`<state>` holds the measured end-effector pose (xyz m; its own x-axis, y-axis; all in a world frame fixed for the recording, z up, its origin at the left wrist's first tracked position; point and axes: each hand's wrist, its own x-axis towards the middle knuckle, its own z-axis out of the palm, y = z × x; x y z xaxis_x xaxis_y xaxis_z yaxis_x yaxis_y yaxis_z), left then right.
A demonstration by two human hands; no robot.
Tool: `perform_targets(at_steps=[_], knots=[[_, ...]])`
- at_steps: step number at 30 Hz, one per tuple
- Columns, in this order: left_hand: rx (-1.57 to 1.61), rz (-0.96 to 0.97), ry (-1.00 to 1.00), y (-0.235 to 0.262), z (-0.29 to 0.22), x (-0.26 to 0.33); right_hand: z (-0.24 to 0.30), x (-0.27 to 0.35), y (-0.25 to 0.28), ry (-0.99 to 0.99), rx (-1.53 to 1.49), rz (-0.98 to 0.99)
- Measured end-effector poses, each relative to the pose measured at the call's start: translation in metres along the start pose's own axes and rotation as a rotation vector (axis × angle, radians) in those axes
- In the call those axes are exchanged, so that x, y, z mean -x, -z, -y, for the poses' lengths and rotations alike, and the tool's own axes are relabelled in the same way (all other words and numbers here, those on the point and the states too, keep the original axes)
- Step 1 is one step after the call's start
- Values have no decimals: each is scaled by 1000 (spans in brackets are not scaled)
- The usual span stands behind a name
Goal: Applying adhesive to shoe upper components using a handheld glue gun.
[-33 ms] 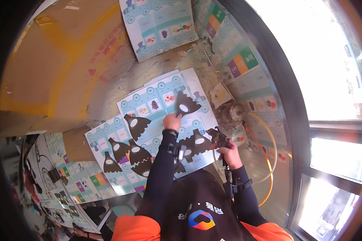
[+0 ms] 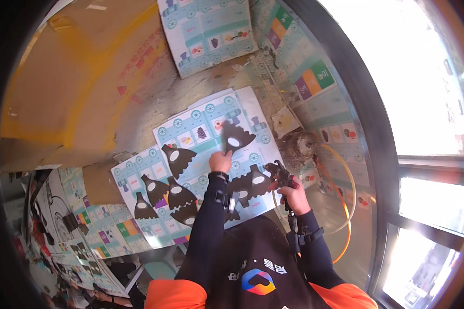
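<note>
My left hand (image 2: 220, 161) grips the narrow end of a dark, fan-shaped piece (image 2: 244, 138) with a scalloped edge and a pale oval on it. The piece is raised over the printed board (image 2: 252, 103) and slightly blurred at its upper left. My right hand (image 2: 295, 198) is wrapped round a spray gun (image 2: 279, 176), its nozzle toward the boards on the left. Several similar dark pieces lie on the boards: one (image 2: 177, 160) left of my left hand, another (image 2: 258, 181) left of the gun, and a group (image 2: 154, 189) farther left, some overlapping.
An orange hose (image 2: 348, 232) and a yellowish hose (image 2: 354, 190) curve at the right. Large taped cardboard (image 2: 82, 77) stands at the far left. One printed panel (image 2: 211, 31) leans at the back, and a dark frame (image 2: 381, 118) with bright glass edges the right side.
The view has shifted slightly, so the boards appear a little farther right. The held piece sits slightly lower and to the left relative to the board. Both hands keep their grips.
</note>
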<state>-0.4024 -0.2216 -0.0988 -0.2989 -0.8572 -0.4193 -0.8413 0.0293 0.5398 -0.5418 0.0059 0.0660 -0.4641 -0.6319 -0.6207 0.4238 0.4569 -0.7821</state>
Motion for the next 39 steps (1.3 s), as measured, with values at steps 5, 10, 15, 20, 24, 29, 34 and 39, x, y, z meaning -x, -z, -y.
perform_targets(at_steps=[5,10,15,20,24,29,34,39], knots=[[118,149,128,14,57,56,15,-31,-51,5,76,183],[-81,-261,-282,63,52,48,0,-57,-85,-3,164,162],[-398,-37,-584,71,64,32,-6,-68,-107,-23,239,87],[-364,-28,-578,67,65,35,-8,-71,-109,-62,191,98],[-378,-2,-554,69,62,34,-13,-74,-107,-51,262,147],[-370,5,-536,68,61,34,-25,-77,-100,-34,353,177],[-368,6,-531,69,59,35,-42,-80,-87,59,364,123],[-371,14,-522,70,56,37,-28,-76,-96,45,300,171]])
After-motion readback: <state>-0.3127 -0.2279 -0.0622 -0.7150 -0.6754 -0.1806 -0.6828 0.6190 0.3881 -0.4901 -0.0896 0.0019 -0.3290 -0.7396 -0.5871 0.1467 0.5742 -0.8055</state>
